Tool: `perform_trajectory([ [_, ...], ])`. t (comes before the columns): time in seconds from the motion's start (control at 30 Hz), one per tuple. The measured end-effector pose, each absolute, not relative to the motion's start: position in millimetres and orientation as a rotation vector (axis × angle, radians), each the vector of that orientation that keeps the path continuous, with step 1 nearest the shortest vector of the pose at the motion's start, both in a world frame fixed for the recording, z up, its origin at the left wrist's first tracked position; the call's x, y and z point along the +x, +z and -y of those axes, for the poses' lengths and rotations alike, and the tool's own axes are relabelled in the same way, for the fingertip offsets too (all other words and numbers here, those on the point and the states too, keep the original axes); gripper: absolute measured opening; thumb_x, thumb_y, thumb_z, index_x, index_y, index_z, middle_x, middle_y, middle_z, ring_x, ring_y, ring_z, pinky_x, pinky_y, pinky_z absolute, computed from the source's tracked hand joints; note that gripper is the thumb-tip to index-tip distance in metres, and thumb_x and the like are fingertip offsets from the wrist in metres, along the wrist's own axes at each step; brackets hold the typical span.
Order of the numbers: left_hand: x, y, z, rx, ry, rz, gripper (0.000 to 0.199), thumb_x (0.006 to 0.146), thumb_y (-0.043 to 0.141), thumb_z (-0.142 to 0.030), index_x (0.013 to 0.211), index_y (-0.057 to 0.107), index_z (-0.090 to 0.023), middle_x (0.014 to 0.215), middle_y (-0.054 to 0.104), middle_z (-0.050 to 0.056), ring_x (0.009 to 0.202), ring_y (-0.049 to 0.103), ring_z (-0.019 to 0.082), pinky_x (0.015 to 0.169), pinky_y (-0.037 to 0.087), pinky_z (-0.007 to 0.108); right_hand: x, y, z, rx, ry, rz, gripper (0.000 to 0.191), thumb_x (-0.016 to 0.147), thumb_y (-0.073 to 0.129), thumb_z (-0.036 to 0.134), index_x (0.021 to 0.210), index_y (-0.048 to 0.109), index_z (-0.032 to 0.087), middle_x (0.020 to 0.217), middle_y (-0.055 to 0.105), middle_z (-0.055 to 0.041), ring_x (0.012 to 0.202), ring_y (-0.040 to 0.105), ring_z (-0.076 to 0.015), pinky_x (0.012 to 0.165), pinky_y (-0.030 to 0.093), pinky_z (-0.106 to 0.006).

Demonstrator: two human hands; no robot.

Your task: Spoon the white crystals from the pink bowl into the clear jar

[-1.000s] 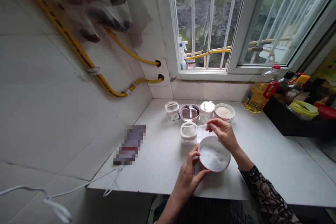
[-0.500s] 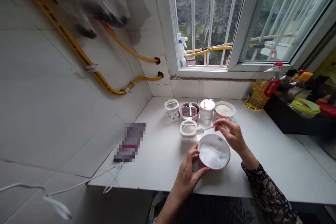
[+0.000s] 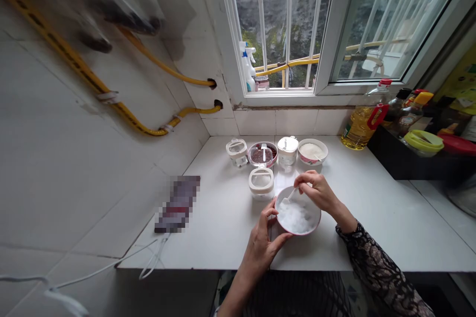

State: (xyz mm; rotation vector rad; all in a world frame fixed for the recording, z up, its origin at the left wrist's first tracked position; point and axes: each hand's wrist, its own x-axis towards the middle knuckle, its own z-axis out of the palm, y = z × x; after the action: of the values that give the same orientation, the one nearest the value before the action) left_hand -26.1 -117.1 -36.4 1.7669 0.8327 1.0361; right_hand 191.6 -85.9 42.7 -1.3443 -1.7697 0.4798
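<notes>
A white bowl (image 3: 298,232) of white powdery stuff (image 3: 295,215) is tilted toward me above the counter's front part. My left hand (image 3: 263,240) grips its left side, thumb below and fingers along the rim. Between the pinched fingers of my right hand (image 3: 316,190) is a small white spoon (image 3: 291,195), its scoop end inside the bowl at the powder. Just left of the bowl stands a clear jar with a cream lid (image 3: 261,181).
Behind are two more lidded jars (image 3: 237,152) (image 3: 287,151), a bowl of dark red contents (image 3: 274,160) with a clear lid and spoon on it, and a bowl of white grains (image 3: 313,151). An oil bottle (image 3: 359,126) and black condiment box (image 3: 386,158) stand right. A blurred-out object (image 3: 178,204) lies left.
My right hand has brought the spoon from beside the front jar down into the bowl. My left hand still holds the bowl. The camera view has shifted slightly.
</notes>
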Motion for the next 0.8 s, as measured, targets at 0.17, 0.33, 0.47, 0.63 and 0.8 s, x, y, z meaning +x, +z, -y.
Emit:
perform_trajectory([
  [0.17, -25.8, -37.5, 117.3, 1.744, 1.043, -0.827, 0.038, 0.085, 0.074, -0.031, 0.114, 0.050, -0.025, 0.155, 0.046, 0.018, 0.129, 0.063, 0.029, 0.102, 0.057, 0.044, 197.1, 47.3, 83.8, -1.352, 0.846, 1.435, 0.017, 0.071, 0.050, 0.023, 0.066, 0.066, 0.019, 0.053, 0.058, 0.0010, 0.051, 0.049, -0.0138, 0.055, 0.040, -0.028],
  [0.33, -26.0, -38.5, 116.6, 1.739, 1.033, -0.824, 0.038, 0.085, 0.074, -0.032, 0.113, 0.049, -0.025, 0.156, 0.044, 0.019, 0.133, 0.059, 0.030, 0.104, 0.055, 0.046, 198.9, 44.4, 79.3, -1.267, 1.064, 1.226, 0.014, 0.065, 0.056, 0.025, 0.063, 0.068, 0.018, 0.048, 0.056, 0.0015, 0.047, 0.047, -0.0122, 0.049, 0.038, -0.026],
  [0.47, -25.1, -37.3, 116.2, 1.728, 1.037, -0.812, 0.038, 0.085, 0.074, -0.034, 0.112, 0.049, -0.024, 0.156, 0.044, 0.019, 0.134, 0.058, 0.030, 0.104, 0.055, 0.046, 199.9, 42.1, 77.5, -1.235, 1.134, 1.125, 0.013, 0.064, 0.058, 0.024, 0.062, 0.069, 0.018, 0.047, 0.056, 0.0013, 0.046, 0.046, -0.0121, 0.048, 0.038, -0.026],
  [0.63, -23.9, -35.7, 117.0, 1.682, 1.021, -0.793, 0.038, 0.085, 0.074, -0.035, 0.111, 0.048, -0.025, 0.157, 0.043, 0.019, 0.116, 0.071, 0.027, 0.097, 0.060, 0.043, 196.8, 43.9, 76.4, -1.219, 1.114, 1.071, 0.012, 0.066, 0.064, 0.026, 0.068, 0.072, 0.018, 0.055, 0.064, -0.0004, 0.055, 0.055, -0.0145, 0.059, 0.046, -0.029],
  [0.8, -23.4, -36.0, 117.2, 1.663, 1.019, -0.783, 0.037, 0.085, 0.074, -0.034, 0.110, 0.048, -0.025, 0.156, 0.044, 0.018, 0.105, 0.075, 0.024, 0.095, 0.061, 0.042, 178.8, 43.8, 75.7, -1.193, 0.788, 1.240, 0.016, 0.082, 0.062, 0.032, 0.086, 0.072, 0.020, 0.072, 0.073, -0.0040, 0.068, 0.066, -0.0196, 0.069, 0.051, -0.034],
])
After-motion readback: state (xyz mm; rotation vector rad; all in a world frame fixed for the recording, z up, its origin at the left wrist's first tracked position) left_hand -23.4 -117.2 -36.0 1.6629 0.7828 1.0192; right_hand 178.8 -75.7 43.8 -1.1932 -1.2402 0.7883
